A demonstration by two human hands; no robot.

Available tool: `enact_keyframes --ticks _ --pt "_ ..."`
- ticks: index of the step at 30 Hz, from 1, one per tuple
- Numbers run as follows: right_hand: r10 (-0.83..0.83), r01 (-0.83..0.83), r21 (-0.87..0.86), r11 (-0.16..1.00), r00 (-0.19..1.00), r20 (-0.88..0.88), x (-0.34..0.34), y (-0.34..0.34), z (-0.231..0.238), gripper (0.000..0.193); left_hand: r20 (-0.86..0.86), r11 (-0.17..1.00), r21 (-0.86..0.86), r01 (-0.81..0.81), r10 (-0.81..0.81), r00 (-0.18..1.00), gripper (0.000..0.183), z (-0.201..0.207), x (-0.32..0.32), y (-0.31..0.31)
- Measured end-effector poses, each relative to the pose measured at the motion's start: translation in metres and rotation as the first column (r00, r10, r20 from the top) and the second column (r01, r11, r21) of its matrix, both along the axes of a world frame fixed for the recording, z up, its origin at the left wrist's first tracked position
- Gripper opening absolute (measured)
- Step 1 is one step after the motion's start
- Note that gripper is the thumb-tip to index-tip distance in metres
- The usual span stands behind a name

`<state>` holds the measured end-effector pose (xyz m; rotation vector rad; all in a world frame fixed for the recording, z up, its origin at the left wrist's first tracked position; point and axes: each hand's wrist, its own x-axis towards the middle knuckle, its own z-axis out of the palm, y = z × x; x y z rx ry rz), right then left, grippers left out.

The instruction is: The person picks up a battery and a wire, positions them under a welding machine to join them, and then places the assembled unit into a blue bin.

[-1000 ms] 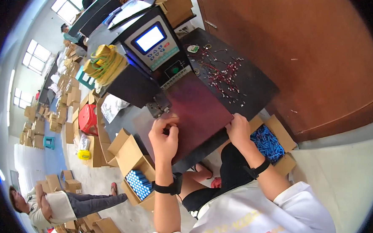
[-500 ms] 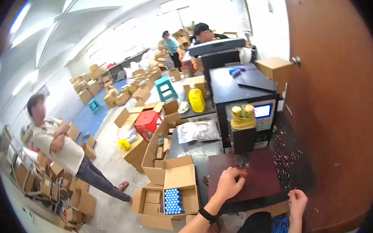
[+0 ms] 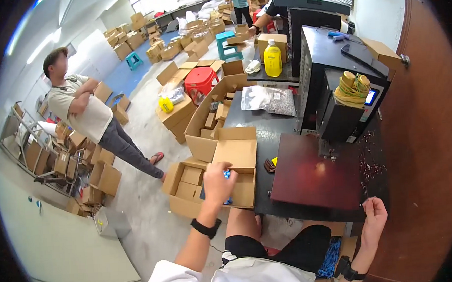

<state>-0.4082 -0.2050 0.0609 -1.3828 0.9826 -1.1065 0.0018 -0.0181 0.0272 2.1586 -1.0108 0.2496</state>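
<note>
My left hand (image 3: pixel 219 185), a black band at its wrist, is over the open cardboard box (image 3: pixel 246 188) at the left of the work table. Its fingers are curled, and it covers most of the blue-ended cylinders (image 3: pixel 227 174) in that box; whether it grips one is hidden. At the table's front right edge, my right hand (image 3: pixel 375 211) is closed in a pinch, with whatever it holds too small to name. Small dark parts (image 3: pixel 371 169) lie scattered just beyond it. Between my hands is a dark red board (image 3: pixel 309 177), under the head of a black machine (image 3: pixel 344 109).
A bundle of yellow bands (image 3: pixel 350 91) sits on the machine. Behind the boxes are a bag of small parts (image 3: pixel 279 101) and a yellow bottle (image 3: pixel 272 59). Blue pieces (image 3: pixel 330 258) fill a box below the table. A person (image 3: pixel 91 107) stands at left with folded arms.
My left hand has moved left from the red board to over the box of blue-ended cylinders. My right hand stays by the table's right edge. The view has shifted.
</note>
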Motion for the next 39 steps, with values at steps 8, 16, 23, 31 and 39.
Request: enact_keyframes --ticks 8,16,23,31,39 --pt "0.103 -0.101 0.022 0.995 0.989 -0.102 0.033 -0.004 0.01 0.006 0.214 0.913 0.397 -0.094 0.008 0.977 0.024 -0.036 0.01 0.006" --pt "0.131 -0.136 -0.025 0.99 0.979 -0.155 0.029 -0.015 0.001 0.017 0.193 0.904 0.423 -0.06 -0.025 0.981 0.021 -0.033 0.012 -0.001" --pt "0.037 -0.151 -0.294 0.944 0.932 -0.36 0.031 -0.011 0.008 0.012 -0.314 0.983 -0.031 0.18 -0.181 0.932 0.018 0.05 -0.034 -0.024" --pt "-0.016 -0.184 -0.45 0.874 0.914 -0.404 0.052 -0.007 -0.004 0.012 0.101 0.82 0.218 0.529 -0.558 0.824 0.026 0.044 -0.068 -0.067" --pt "-0.07 -0.135 -0.508 0.851 0.929 -0.363 0.051 -0.008 -0.011 0.013 -0.238 0.787 -0.116 0.606 -0.614 0.752 0.023 0.044 -0.113 -0.128"
